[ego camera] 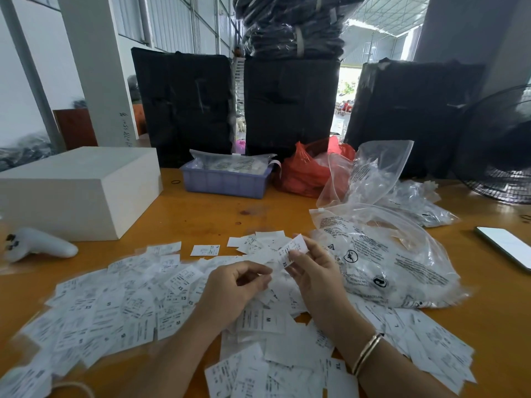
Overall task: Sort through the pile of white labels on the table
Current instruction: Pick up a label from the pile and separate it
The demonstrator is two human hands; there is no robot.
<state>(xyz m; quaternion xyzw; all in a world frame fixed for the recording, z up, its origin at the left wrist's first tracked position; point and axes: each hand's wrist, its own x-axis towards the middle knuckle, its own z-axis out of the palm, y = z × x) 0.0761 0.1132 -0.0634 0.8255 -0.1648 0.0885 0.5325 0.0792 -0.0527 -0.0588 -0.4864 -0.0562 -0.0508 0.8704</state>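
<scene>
— What can't you make out?
— The small print on the labels (138, 305); those at the near left smear into blur. The fan (500, 145) and phone (505, 248) are cut by the right edge.
— And the hands?
— The left hand (230, 288) hides labels beneath it.

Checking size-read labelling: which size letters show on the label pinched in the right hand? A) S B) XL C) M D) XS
D: the label pinched in the right hand shows "XS" printed at its lower end, just above the pile of white labels; the left hand holds another label beside it.
</scene>
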